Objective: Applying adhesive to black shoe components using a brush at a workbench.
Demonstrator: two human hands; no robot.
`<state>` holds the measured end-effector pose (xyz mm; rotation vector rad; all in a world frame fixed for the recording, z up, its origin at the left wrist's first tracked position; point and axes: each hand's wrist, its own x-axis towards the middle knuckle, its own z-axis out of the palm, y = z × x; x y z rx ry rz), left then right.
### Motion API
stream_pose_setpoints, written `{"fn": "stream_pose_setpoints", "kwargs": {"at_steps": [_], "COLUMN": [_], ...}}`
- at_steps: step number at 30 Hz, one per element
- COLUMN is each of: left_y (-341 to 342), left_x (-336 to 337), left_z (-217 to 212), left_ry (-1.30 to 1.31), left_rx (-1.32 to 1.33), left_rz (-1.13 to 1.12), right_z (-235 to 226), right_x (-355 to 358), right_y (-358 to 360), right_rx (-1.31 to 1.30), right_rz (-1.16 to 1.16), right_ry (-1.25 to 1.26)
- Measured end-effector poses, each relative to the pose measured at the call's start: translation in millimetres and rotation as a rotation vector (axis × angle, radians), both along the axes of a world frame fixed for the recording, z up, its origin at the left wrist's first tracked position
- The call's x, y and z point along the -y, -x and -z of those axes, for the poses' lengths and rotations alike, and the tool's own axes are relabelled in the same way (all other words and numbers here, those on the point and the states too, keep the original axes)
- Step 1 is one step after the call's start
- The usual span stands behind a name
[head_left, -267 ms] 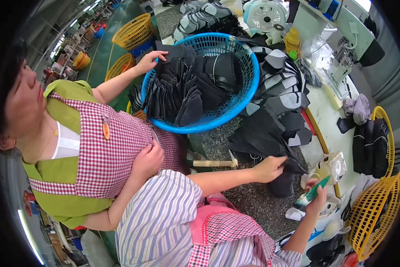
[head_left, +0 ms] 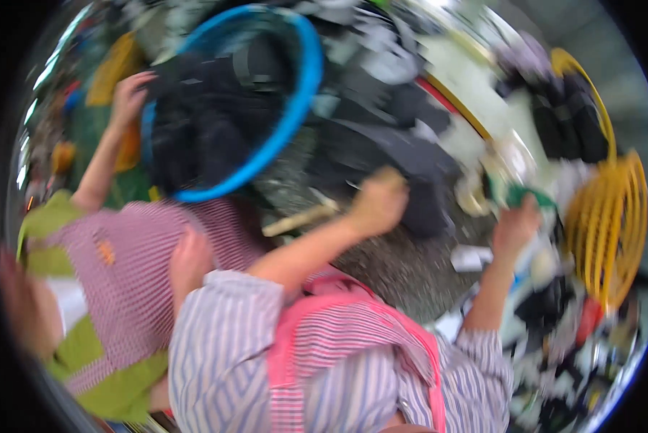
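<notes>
The picture is smeared by motion. My left hand [head_left: 378, 206] reaches forward in a striped sleeve, its fingers curled on the edge of a black flat piece [head_left: 425, 206] lying on the speckled table [head_left: 389, 267]. Over to the right, my right hand [head_left: 515, 225] is closed around a small green object [head_left: 529, 196]. A wooden-handled tool [head_left: 298, 220] lies just left of my left hand. Beyond it stands a round blue basket [head_left: 295, 108] filled with black pieces [head_left: 201, 123].
A co-worker in a checked shirt and green apron stands at my left, one hand [head_left: 129, 94] on the blue basket's far rim and the other [head_left: 190, 256] near my left shoulder. A yellow wire basket [head_left: 612, 224] stands at the right. More black pieces [head_left: 381, 144] cover the table.
The whole view has swung and blurred. Both my hands keep their hold, and the co-worker's hand stays on the blue basket's rim.
</notes>
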<state>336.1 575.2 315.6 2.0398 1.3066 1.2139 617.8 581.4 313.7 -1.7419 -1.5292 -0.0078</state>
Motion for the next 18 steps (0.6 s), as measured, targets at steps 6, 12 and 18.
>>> {"fn": "stream_pose_setpoints", "kwargs": {"at_steps": [6,12,18], "left_y": [5.8,3.7,3.1], "left_x": [1.2,2.2,7.6], "left_z": [-1.0,6.8,4.2], "left_ry": [-0.094,-0.298,-0.298], "left_rx": [0.075,-0.082,-0.082], "left_rz": [0.043,0.073,0.084], "right_z": [-54.2,-61.4,-72.1], "right_x": [-0.3,-6.6,-10.3], "right_y": [69.6,74.7,73.0], "right_rx": [-1.194,-0.797,-0.870], "right_rz": [-0.592,-0.510,-0.863], "right_ry": [-0.186,-0.006,-0.062]}}
